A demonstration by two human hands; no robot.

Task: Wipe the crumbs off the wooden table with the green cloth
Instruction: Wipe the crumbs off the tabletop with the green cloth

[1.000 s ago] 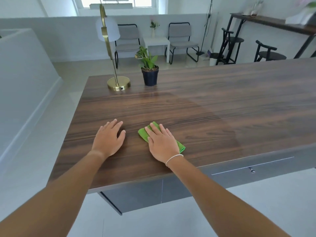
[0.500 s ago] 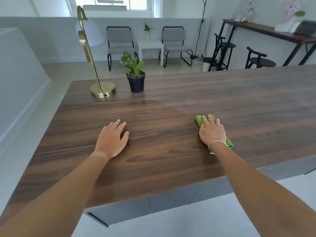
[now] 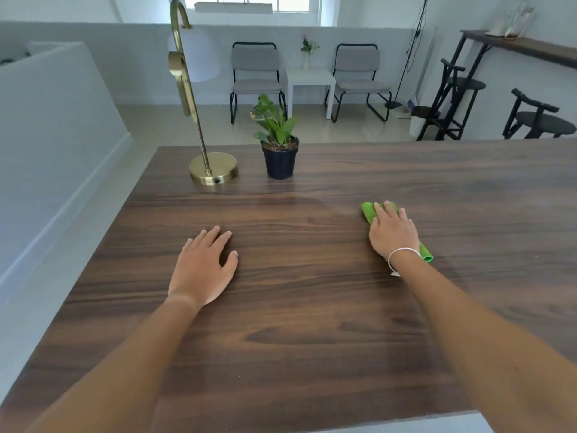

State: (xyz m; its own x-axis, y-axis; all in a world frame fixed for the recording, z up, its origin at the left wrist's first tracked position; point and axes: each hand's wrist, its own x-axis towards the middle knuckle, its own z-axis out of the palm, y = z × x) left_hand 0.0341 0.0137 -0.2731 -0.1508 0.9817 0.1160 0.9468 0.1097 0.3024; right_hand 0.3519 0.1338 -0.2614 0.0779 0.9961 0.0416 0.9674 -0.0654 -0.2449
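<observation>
Under flat right hand (image 3: 394, 235): green cloth (image 3: 369, 210) on wooden table (image 3: 312, 323).

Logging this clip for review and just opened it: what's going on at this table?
A person is wiping a wooden table with a green cloth. The right hand lies flat on the cloth, pressing it to the tabletop on the right side. The left hand rests palm-down on bare wood, holding nothing. A brass lamp and a potted plant stand at the far edge, apart from the cloth. No crumbs are distinguishable.
</observation>
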